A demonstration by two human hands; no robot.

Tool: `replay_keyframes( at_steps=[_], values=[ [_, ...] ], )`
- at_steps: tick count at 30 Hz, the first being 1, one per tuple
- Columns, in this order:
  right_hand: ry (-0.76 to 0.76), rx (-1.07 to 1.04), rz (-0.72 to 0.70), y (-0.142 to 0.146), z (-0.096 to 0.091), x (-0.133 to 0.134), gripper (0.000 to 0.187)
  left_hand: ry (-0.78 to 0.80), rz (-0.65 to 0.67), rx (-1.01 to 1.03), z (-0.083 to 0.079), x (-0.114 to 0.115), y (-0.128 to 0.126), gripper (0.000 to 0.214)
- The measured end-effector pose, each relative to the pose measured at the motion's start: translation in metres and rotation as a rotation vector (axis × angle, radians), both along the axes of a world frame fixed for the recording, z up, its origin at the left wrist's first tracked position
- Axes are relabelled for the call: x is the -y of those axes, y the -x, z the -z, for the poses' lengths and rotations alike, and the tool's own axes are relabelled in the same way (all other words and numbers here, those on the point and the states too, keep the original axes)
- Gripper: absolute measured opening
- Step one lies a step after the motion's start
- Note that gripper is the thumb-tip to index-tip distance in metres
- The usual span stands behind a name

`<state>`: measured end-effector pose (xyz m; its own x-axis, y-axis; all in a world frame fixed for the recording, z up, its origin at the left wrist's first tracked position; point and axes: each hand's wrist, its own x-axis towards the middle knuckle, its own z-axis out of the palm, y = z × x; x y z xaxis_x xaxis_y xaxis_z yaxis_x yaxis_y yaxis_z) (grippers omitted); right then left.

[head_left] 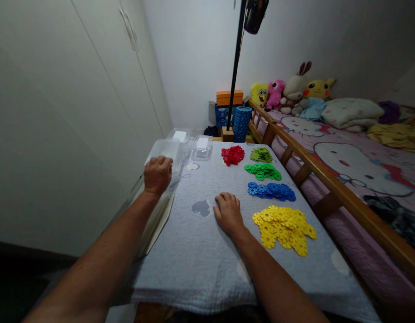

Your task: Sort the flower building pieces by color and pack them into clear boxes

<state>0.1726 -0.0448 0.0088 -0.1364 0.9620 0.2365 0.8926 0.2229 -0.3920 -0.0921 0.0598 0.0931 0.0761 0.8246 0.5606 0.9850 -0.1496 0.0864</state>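
My left hand [157, 174] is closed on the near edge of a clear plastic container [166, 150] at the table's left side. Flat on the grey-blue cloth [200, 251], fingers curled slightly, lies my right hand [227, 211] beside a dark heart print [201, 207]. It holds nothing. To its right lie sorted piles of small plastic discs: yellow [284, 229] nearest, then blue [271, 190], green [263, 171], light green [261, 155] and red [232, 154] farther back.
Two more clear containers with white contents [202, 147] [179, 135] stand at the table's far left. White wardrobe doors [76, 112] line the left. A wooden bed rail [328, 179] runs along the right, with plush toys [295, 89] behind. A black pole [235, 67] stands beyond the table.
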Motion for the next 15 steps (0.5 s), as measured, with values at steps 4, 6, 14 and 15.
replay_keyframes(
  at_steps=[4,6,14,15],
  values=[
    [0.004,-0.028,-0.007,0.000,0.001,-0.001,0.027,-0.047,0.070,0.018,-0.006,0.021,-0.016,0.027],
    [0.008,-0.089,-0.005,-0.001,0.002,-0.002,0.026,-0.055,0.153,0.003,-0.004,0.036,-0.030,0.027],
    [-0.174,-0.678,0.151,-0.018,0.001,-0.018,0.031,-0.126,0.531,-0.095,0.033,0.103,-0.089,0.023],
    [-0.186,-0.743,0.177,-0.020,0.001,-0.020,0.032,-0.139,0.557,-0.105,0.037,0.109,-0.094,0.023]
  ],
)
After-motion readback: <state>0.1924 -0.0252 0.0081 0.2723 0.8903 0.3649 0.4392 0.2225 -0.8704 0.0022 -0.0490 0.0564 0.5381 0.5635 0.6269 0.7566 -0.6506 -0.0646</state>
